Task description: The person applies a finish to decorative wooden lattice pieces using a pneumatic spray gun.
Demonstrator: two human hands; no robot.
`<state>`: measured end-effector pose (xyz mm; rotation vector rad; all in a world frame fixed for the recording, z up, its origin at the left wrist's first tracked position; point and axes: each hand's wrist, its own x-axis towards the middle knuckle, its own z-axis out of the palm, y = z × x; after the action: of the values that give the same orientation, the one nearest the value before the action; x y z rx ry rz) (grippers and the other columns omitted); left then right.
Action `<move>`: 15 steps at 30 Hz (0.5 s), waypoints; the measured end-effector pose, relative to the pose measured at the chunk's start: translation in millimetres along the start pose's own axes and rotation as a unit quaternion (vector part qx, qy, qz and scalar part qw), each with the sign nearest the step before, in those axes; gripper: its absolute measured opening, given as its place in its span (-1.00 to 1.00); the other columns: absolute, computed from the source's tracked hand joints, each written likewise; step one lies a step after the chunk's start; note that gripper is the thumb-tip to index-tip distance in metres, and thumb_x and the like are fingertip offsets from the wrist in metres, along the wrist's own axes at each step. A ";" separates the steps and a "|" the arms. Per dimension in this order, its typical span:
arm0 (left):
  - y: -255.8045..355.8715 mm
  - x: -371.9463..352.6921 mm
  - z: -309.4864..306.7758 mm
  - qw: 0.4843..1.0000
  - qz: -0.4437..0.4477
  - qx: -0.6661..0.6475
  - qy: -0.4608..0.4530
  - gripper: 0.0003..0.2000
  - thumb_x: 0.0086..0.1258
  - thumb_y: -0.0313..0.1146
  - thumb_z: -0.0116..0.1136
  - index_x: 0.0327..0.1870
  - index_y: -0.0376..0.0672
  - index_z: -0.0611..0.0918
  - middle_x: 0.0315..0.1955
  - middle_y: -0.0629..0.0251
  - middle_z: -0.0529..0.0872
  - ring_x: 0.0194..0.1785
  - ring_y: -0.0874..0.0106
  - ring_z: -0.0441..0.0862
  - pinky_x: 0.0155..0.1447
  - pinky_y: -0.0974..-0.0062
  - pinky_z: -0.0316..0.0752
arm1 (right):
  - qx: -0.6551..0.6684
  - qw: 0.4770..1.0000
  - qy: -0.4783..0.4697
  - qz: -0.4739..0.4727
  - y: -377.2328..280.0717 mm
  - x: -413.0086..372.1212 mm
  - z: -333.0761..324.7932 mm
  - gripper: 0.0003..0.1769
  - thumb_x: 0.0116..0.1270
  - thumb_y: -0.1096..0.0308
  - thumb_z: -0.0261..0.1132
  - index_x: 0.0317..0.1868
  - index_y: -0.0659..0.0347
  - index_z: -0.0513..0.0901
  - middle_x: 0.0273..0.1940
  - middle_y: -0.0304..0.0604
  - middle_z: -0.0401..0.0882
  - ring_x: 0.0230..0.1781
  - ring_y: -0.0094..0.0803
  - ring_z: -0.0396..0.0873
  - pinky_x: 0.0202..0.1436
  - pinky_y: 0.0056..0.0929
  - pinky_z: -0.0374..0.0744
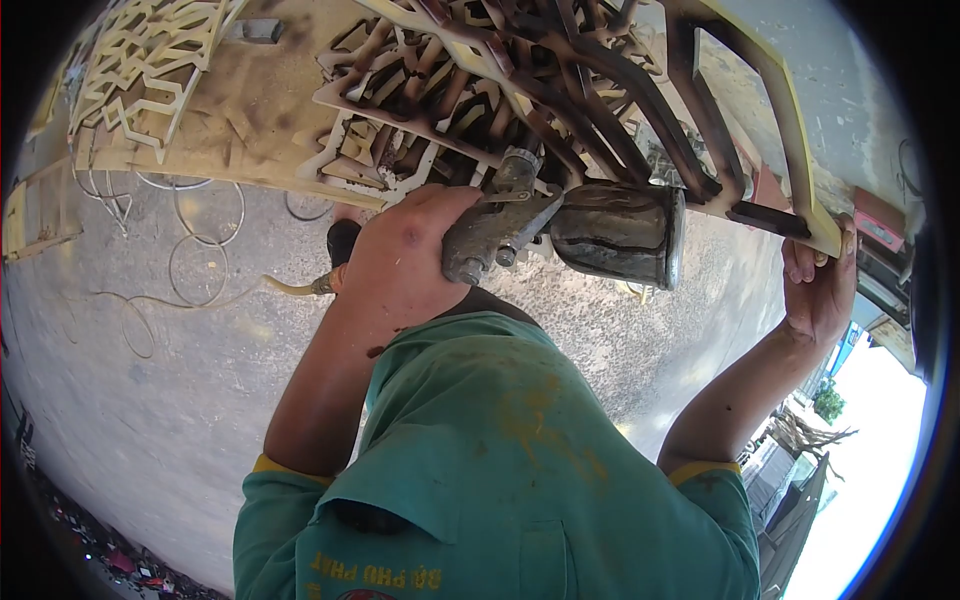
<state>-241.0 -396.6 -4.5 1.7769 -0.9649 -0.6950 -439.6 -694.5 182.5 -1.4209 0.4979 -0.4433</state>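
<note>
My left hand (pixel 400 262) grips a grimy spray gun (pixel 497 228), whose dented metal cup (pixel 620 235) sticks out to the right. The gun's nozzle points up at a cut-out lattice panel (pixel 560 90), pale wood partly coated dark brown. My right hand (pixel 815 290) holds the panel's yellowish outer frame (pixel 800 150) by its lower right corner, fingers hooked over the edge. A thin hose (pixel 290 287) trails left from below my left hand. My green shirt (pixel 500 470) fills the lower middle of the view.
A second, uncoated pale lattice panel (pixel 150 60) lies at the upper left on a spattered board (pixel 250 110). Wire loops (pixel 200 262) lie on the concrete floor (pixel 130 400). Red boxes (pixel 880 225) and clutter stand at the right edge.
</note>
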 end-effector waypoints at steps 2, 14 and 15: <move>-0.6 -0.2 3.3 1.000 0.000 -0.001 0.018 -0.52 -0.06 -0.52 0.29 0.01 -0.30 0.58 -0.14 -0.01 0.67 -0.09 0.07 0.65 0.00 0.34 0.53 | -0.003 1.000 0.013 -0.002 0.0 -1.0 0.4 -0.74 0.47 0.24 0.12 0.05 0.17 0.48 -0.48 -0.30 0.31 -0.59 -0.57 0.24 -0.50 -0.62 0.25; -1.8 4.1 -3.9 0.997 0.025 0.018 0.067 -0.46 0.00 -0.22 0.51 -0.01 -0.29 0.58 -0.21 -0.01 0.66 -0.14 0.08 0.65 -0.06 0.33 0.52 | -0.011 1.000 0.014 -0.006 -0.7 1.0 1.4 -0.73 0.47 0.26 0.13 0.06 0.21 0.48 -0.47 -0.28 0.33 -0.59 -0.58 0.25 -0.51 -0.63 0.25; -1.3 4.1 -3.6 0.997 0.027 0.014 0.065 -0.47 0.00 -0.26 0.49 0.00 -0.29 0.58 -0.20 -0.01 0.66 -0.14 0.08 0.65 -0.05 0.33 0.52 | -0.012 1.000 0.016 -0.007 -0.7 0.7 -0.1 -0.73 0.46 0.26 0.13 0.06 0.22 0.48 -0.47 -0.28 0.33 -0.59 -0.58 0.24 -0.51 -0.63 0.25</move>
<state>-235.6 -398.1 -4.5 1.7905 -0.9349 -0.5285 -439.0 -695.0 183.2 -1.4434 0.5222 -0.4730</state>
